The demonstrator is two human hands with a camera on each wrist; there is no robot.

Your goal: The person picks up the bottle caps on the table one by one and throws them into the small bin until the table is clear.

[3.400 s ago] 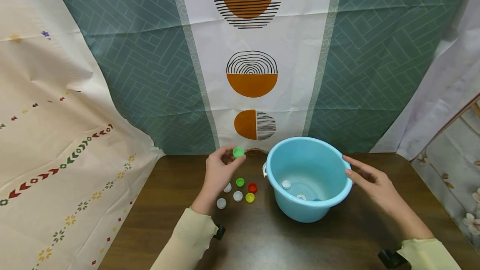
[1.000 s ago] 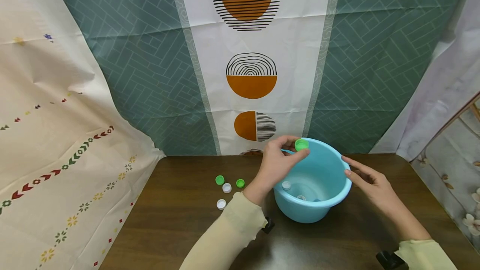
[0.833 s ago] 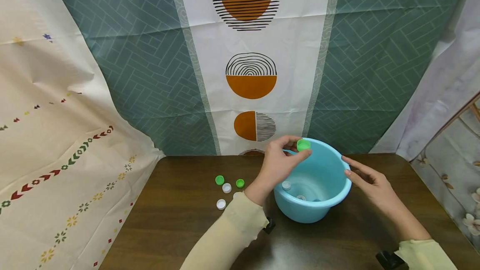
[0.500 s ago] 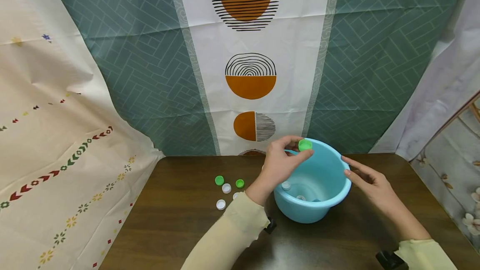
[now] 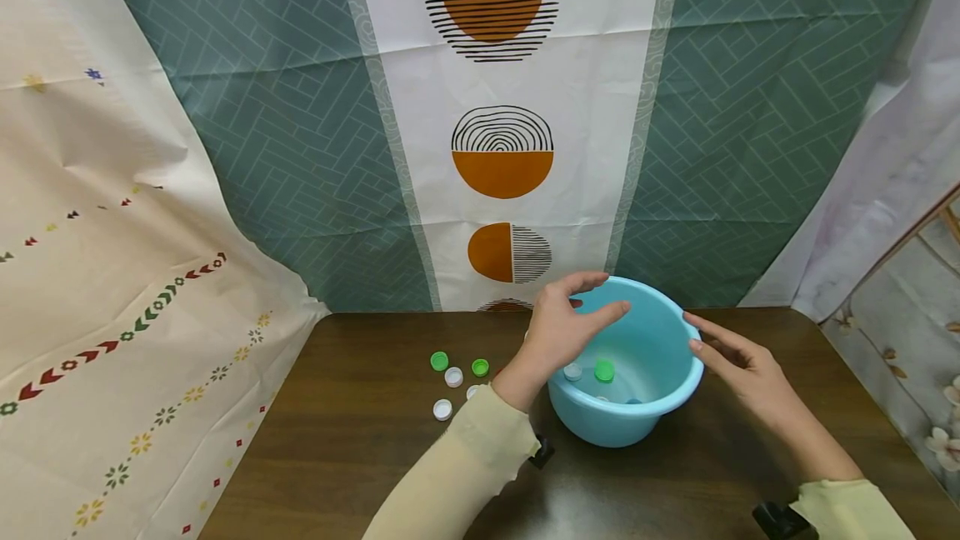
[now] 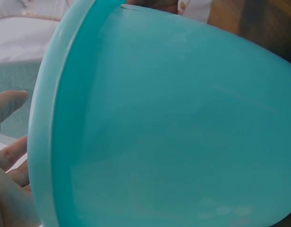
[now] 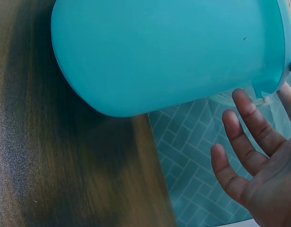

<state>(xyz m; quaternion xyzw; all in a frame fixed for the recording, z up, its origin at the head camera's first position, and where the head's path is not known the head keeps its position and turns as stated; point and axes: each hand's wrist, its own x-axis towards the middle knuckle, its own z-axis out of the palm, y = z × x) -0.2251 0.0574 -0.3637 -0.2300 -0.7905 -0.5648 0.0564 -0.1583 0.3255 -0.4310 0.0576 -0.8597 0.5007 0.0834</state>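
Observation:
A light-blue bucket (image 5: 615, 425) stands upright on the table. Above its left side hovers my left hand (image 5: 558, 327), thumb and index finger apart and nothing between them. Low inside the bucket shows a green bottle cap (image 5: 604, 371), beside a white cap (image 5: 572, 372); other small caps there are partly hidden by the near rim. My right hand (image 5: 738, 361) touches the bucket's right rim with thumb and index fingertips. In the right wrist view its other fingers (image 7: 244, 142) spread out, fairly straight, clear of the wall.
Left of the bucket, on the wooden table (image 5: 337, 440), lie two green caps, one of them a darker-edged green cap (image 5: 480, 367), and several white caps, including one white cap (image 5: 442, 409). My left forearm (image 5: 457, 457) covers part of this group. A patterned cloth (image 5: 300, 148) hangs behind.
My left hand carried the green cap rightward from above the caps to over the bucket, then let go of it. The cap is now inside the bucket. My right hand stayed at the rim.

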